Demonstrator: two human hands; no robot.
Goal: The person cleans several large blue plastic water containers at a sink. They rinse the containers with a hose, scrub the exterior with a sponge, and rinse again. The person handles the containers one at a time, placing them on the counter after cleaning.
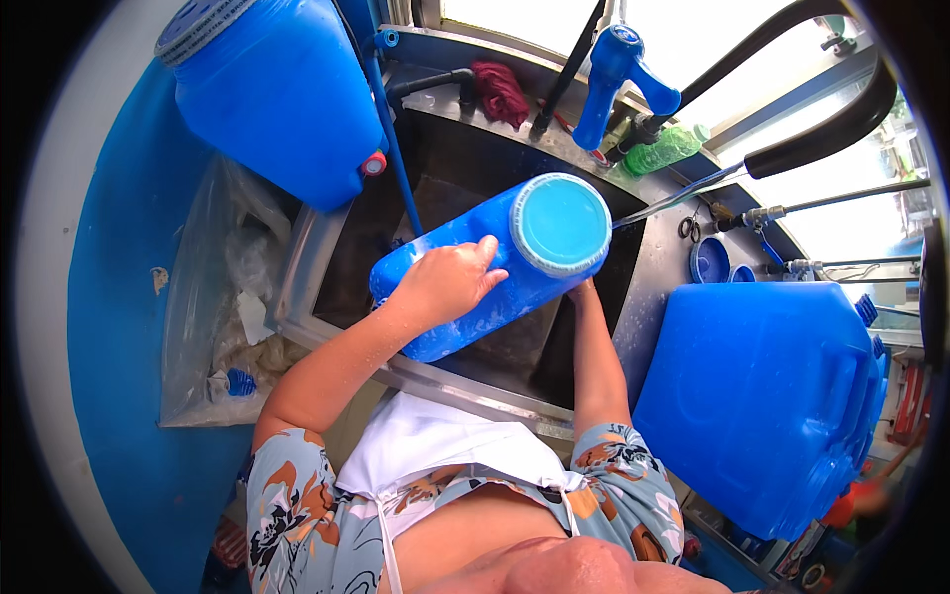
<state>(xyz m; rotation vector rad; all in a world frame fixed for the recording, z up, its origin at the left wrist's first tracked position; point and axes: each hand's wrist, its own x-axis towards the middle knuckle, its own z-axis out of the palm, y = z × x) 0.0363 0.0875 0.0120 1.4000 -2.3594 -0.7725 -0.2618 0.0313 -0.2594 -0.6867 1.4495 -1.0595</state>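
Note:
A blue plastic water jug (475,297), wet on its sides, lies tilted over the stainless-steel sink (475,390). Its round light-blue lid (562,224) faces up toward me and has a pale rim bearing writing. My left hand (453,278) lies across the jug's near upper side, thumb and fingers pressed on it below the lid. Under the lid end, my right hand (582,288) holds the jug from beneath; its fingers are hidden. From a black curved spout (824,137), a stream of water (683,194) runs down to the jug's right side.
Large blue containers stand at the left (282,96) and right (749,393) of the sink. A blue-handled tap (620,82) hangs above the back ledge. There lie a maroon cloth (501,93), a green plastic bottle (664,151), scissors (689,229) and blue caps (710,260). A clear plastic bag (215,334) hangs left.

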